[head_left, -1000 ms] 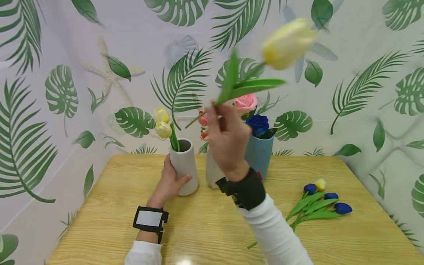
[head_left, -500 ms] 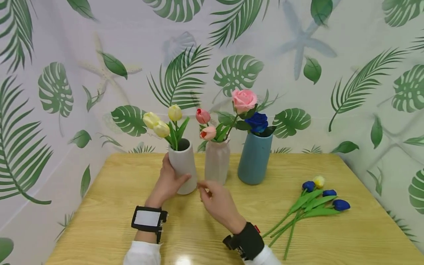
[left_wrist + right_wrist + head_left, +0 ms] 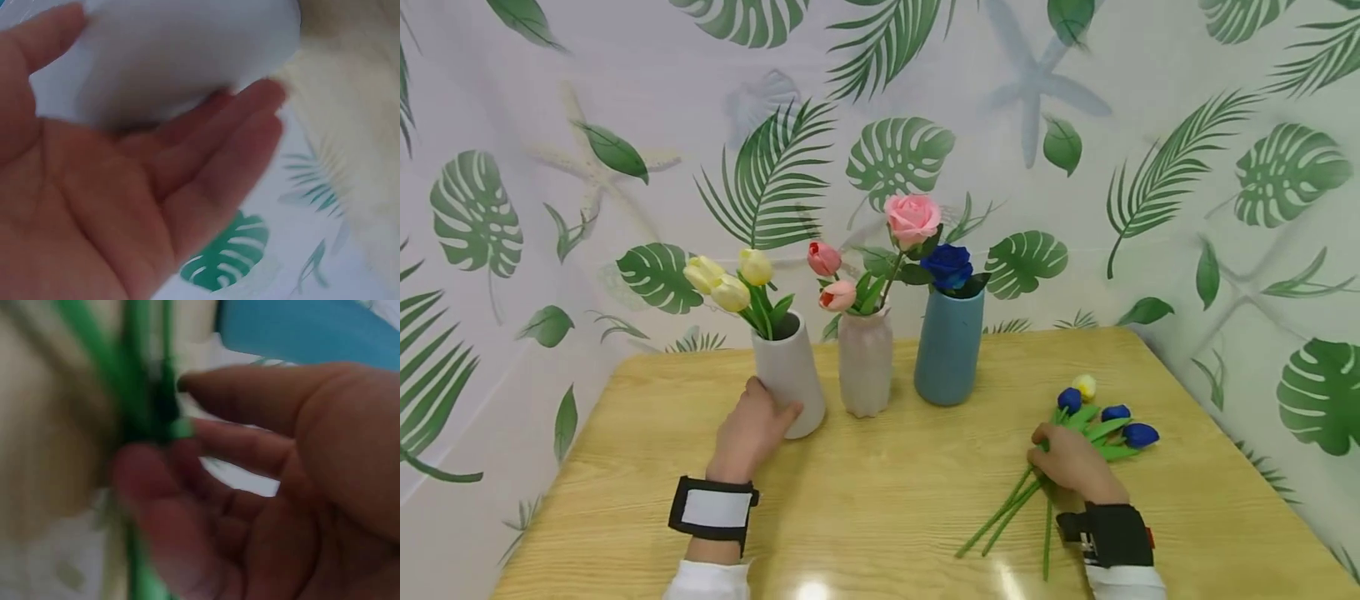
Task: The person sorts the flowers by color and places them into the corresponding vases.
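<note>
My left hand [image 3: 748, 433] holds the side of a white vase [image 3: 788, 371], its thumb across the front; in the left wrist view the fingers [image 3: 219, 162] curve along the vase [image 3: 181, 56]. Several pale yellow tulips [image 3: 730, 293] stand in this vase, leaning left. On the right, my right hand [image 3: 1078, 462] pinches green stems among the loose tulips [image 3: 1086, 425] on the table. These have blue heads and one yellow head. The right wrist view shows the stems [image 3: 134, 381] between the fingertips, blurred; how many are held I cannot tell.
A ribbed whitish vase [image 3: 865, 362] with pink tulips and a pink rose [image 3: 913, 219] stands beside the white one. Right of it is a blue vase [image 3: 950, 346] with a blue rose [image 3: 949, 267]. Leaf-printed cloth walls enclose the wooden table [image 3: 880, 517].
My right hand put a yellow tulip into the white vase and let it go. It then moved right and down to the loose tulips. The left hand stays on the vase.
</note>
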Motion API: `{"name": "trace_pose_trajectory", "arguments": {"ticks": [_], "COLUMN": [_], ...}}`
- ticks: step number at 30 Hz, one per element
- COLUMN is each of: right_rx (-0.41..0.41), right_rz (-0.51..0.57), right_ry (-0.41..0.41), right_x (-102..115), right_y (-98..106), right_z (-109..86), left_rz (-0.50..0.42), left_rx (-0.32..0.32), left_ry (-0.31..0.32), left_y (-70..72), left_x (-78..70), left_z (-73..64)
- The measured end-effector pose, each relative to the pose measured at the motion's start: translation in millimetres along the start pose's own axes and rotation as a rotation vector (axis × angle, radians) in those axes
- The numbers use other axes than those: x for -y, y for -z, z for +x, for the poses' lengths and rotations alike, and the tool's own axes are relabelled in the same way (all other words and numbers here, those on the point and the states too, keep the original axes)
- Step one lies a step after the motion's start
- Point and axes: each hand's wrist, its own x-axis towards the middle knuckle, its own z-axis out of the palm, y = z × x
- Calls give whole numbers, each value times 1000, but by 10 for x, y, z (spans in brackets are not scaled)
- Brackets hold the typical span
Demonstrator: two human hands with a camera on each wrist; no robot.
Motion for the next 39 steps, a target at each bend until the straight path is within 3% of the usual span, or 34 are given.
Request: {"name": "trace_pose_trajectory", "arguments": {"ticks": [4,8,11,14,16,18,20,22,23,24,26,27,29,31,33,34,37,39], "right_rx": [-26,-98,-154,-212,-244,-254,-225,-214,-268,-376,-711,-918,-1315,-1571,-1702,-1730,-1744,-1690], "right_rz": [52,124,281,617,950,1336,1668,1916,1997,2038,2011,1920,1625,1330,1115,1058,1032,1041], "right_ry": [16,-40,-75,-137,-161,-133,-34,73,117,168,333,406,525,645,710,748,840,877], "right_x": [0,36,35,20,4,-15,-35,-14,33,104,305,437,736,1055,1386,1544,1922,2050], "right_y": [-39,-62,-32,34,107,193,300,442,527,619,835,961,1222,1472,1686,1771,1898,1885], "right_z": [56,76,87,98,80,44,-15,-84,-127,-169,-239,-279,-355,-432,-504,-525,-499,-321], "left_rz": [161,164,150,169,164,107,1,-137,-205,-248,-299,-317,-311,-272,-241,-228,-200,-195], "left_rx": [128,206,213,229,267,321,365,389,384,356,274,236,134,41,-23,-47,-66,-56], "left_ry": [0,-69,-117,-189,-242,-286,-312,-292,-277,-270,-263,-247,-240,-227,-202,-196,-186,-193], "left_y": [89,59,2,-83,-166,-291,-462,-656,-755,-848,-994,-1056,-1146,-1205,-1242,-1252,-1260,-1248], "left_x": [-58,-180,-292,-398,-494,-622,-772,-949,-1045,-1142,-1347,-1450,-1631,-1757,-1833,-1853,-1859,-1862], "left_z": [-167,-260,-279,-272,-249,-195,-100,31,106,187,348,424,560,663,729,751,768,780]}}
